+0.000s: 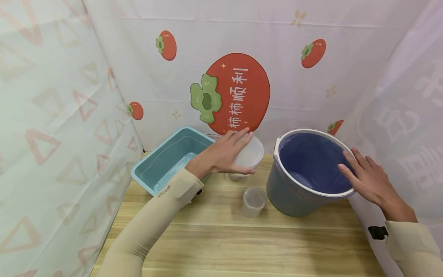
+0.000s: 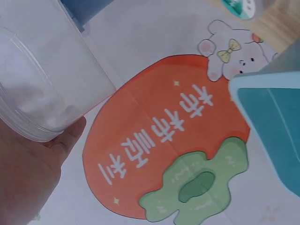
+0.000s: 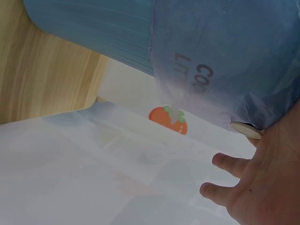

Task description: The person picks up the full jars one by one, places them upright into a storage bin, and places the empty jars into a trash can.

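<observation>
My left hand (image 1: 228, 154) is spread over a tall clear plastic container (image 1: 253, 150) with a translucent lid, its fingers straight and thumb apart. In the left wrist view the fingertips are right at the lid's rim (image 2: 40, 133). On the right, my right hand (image 1: 372, 179) is at the white rim of a blue-grey bin (image 1: 290, 192) lined with a thin plastic bag. Its thumb reaches over the opening and the fingers are extended. In the right wrist view the printed liner (image 3: 197, 70) hangs down the bin's outside.
A teal rectangular basin (image 1: 152, 177) stands at the left, partly hidden by my left arm. A small lidded clear cup (image 1: 254, 202) sits on the wooden table (image 1: 221, 246) before the container. Printed cloth walls (image 1: 311, 96) enclose the back and sides.
</observation>
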Action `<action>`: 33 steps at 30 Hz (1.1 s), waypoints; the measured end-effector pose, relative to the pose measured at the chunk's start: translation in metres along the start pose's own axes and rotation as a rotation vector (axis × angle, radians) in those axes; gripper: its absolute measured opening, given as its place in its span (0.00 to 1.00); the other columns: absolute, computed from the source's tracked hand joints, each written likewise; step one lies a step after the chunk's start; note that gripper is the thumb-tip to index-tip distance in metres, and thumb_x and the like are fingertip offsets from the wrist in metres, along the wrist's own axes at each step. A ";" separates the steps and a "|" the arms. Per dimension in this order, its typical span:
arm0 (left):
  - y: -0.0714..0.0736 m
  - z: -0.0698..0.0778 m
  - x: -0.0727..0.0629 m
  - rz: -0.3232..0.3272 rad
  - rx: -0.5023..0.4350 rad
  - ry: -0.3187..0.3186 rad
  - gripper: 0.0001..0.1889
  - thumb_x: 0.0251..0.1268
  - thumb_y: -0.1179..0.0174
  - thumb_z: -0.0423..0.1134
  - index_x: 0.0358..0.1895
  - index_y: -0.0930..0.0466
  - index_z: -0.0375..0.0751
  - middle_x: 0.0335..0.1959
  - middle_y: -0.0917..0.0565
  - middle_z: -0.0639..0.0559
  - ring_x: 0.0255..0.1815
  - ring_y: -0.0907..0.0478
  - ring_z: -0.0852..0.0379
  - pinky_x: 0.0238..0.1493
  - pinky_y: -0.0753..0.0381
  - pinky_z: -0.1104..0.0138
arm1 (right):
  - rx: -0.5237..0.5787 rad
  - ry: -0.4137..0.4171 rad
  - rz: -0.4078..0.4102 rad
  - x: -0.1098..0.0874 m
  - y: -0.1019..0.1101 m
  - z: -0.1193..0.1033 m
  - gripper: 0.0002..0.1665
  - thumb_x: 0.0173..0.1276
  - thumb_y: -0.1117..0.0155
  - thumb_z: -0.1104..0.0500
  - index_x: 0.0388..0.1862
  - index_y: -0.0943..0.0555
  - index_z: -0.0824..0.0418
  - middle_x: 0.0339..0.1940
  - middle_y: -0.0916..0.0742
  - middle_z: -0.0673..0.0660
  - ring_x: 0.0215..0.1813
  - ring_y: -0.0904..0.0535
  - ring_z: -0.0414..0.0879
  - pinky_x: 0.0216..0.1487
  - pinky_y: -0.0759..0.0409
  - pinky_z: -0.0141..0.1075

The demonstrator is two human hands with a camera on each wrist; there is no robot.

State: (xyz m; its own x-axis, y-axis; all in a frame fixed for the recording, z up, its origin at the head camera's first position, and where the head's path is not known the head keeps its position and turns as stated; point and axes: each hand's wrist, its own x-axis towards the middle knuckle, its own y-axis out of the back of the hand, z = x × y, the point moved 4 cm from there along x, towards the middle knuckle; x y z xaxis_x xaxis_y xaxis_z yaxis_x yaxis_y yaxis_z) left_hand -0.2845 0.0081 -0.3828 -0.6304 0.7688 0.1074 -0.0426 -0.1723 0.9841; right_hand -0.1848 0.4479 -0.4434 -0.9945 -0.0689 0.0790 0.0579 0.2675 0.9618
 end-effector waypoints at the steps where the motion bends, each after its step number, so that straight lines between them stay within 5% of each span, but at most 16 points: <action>1: 0.002 0.002 0.004 0.000 -0.001 -0.002 0.62 0.65 0.39 0.79 0.91 0.52 0.48 0.93 0.50 0.47 0.85 0.40 0.42 0.84 0.33 0.48 | 0.000 0.001 0.000 0.000 0.000 0.000 0.44 0.91 0.58 0.41 0.92 0.55 0.61 0.92 0.54 0.73 0.80 0.50 0.89 0.66 0.50 0.87; 15: 0.022 0.034 0.050 -0.009 -0.018 -0.025 0.62 0.63 0.40 0.81 0.92 0.53 0.52 0.92 0.48 0.52 0.83 0.39 0.47 0.77 0.25 0.54 | 0.003 0.006 0.006 0.002 0.000 0.001 0.44 0.91 0.58 0.42 0.92 0.56 0.61 0.92 0.54 0.73 0.80 0.50 0.89 0.67 0.51 0.87; 33: 0.021 0.091 0.111 -0.086 0.076 -0.072 0.63 0.63 0.48 0.87 0.92 0.60 0.57 0.94 0.56 0.56 0.88 0.46 0.52 0.88 0.42 0.62 | 0.002 -0.003 0.019 0.001 -0.002 0.002 0.43 0.91 0.59 0.42 0.92 0.54 0.62 0.91 0.53 0.73 0.79 0.47 0.88 0.66 0.48 0.86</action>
State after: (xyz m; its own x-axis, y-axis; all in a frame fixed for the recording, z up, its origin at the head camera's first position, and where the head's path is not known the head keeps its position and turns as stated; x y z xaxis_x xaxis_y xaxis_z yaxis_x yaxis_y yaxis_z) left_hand -0.2849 0.1457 -0.3376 -0.5697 0.8213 0.0292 -0.0335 -0.0587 0.9977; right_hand -0.1858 0.4491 -0.4457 -0.9935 -0.0605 0.0963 0.0766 0.2702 0.9598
